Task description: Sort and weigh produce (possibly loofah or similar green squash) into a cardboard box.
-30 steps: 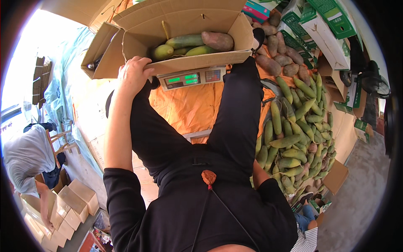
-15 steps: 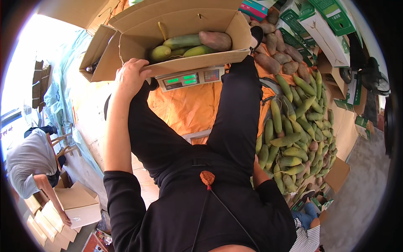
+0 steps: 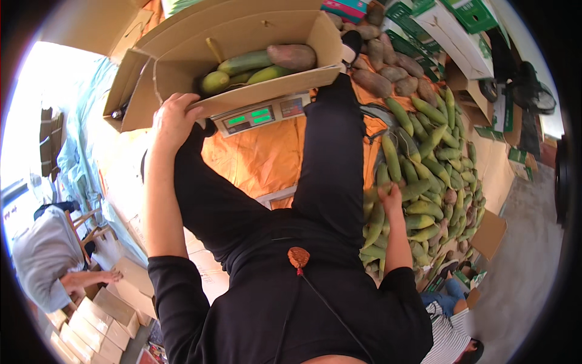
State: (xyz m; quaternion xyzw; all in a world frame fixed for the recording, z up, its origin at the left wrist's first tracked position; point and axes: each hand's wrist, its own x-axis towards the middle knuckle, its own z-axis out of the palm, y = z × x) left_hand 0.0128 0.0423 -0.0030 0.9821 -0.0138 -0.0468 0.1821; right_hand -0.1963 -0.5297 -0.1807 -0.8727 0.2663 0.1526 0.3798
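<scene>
Since the earlier frames your left hand [image 3: 173, 118] has barely shifted, staying on the near front edge of the cardboard box [image 3: 242, 36], and the box with its scale sits a touch lower in view; the co-worker at far left has bent lower over the small cartons [image 3: 100, 318]. Nearest, your right hand [image 3: 391, 197] is down on the mango pile [image 3: 436, 164] at your right side, fingers curled over one green mango [image 3: 376, 221] whose long axis runs up and down under the palm; you can't tell if it's truly gripped or just touched. Farther out, your left hand's fingers wrap the box rim, closed on the cardboard, just left of the weighing scale [image 3: 260, 115] with its green display. The box rests on that scale, up and left of your right hand, across your legs, so the left hand is much the nearer one to it. Inside the box lie several mangoes [image 3: 254, 67], long axes left to right. Beyond are reddish mangoes [image 3: 388, 76] and green cartons [image 3: 448, 24].
</scene>
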